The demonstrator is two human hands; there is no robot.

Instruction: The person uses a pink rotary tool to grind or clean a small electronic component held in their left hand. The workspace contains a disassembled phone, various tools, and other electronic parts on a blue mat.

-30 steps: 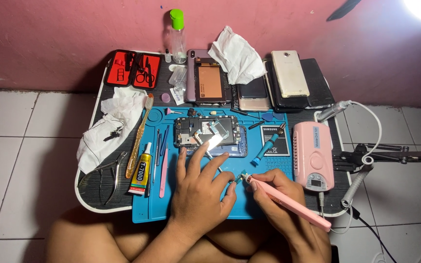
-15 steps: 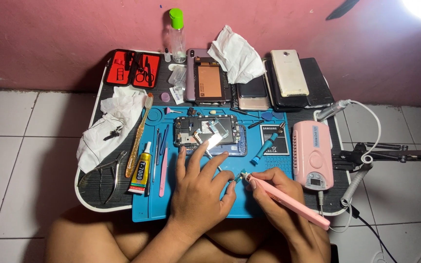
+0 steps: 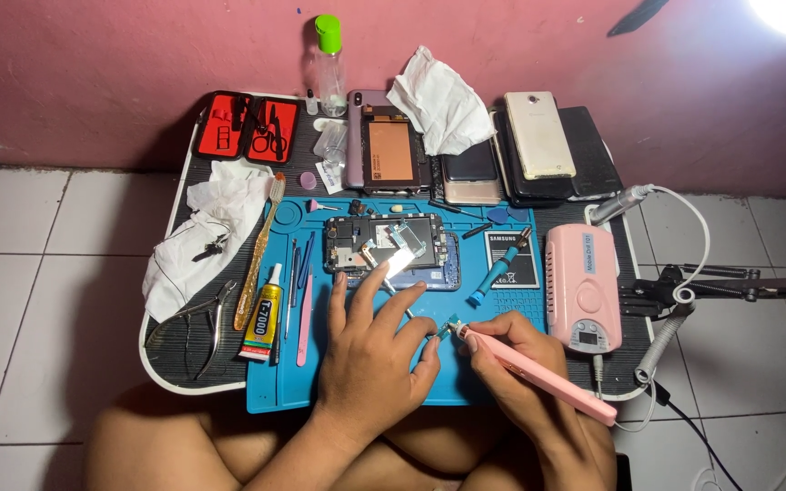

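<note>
I see my right hand [image 3: 518, 359] wrapped around a pink pen-shaped tool [image 3: 539, 375], gripping it like a pencil near its front end. The tool's tip points left and meets a tiny part [image 3: 445, 331] that sits on the blue mat [image 3: 320, 386], just below the opened phone [image 3: 391, 252]. My left hand [image 3: 377, 355] rests flat on the mat with nothing clasped, fingers spread. Its forefinger reaches up to the lower edge of the opened phone, and its thumb lies right beside the tiny part; I cannot tell whether it touches it. So the part lies between the thumb and the tool tip, outside either grasp.

Left of the opened phone lie a glue tube [image 3: 265, 314], thin picks and a toothbrush [image 3: 259, 252]. Right of it are a blue screwdriver [image 3: 498, 269], a battery [image 3: 512, 258] and a pink control box [image 3: 583, 288]. Above it sit a phone with its back off [image 3: 391, 151], crumpled tissue [image 3: 438, 109] and a clear bottle with a green cap [image 3: 329, 62].
</note>
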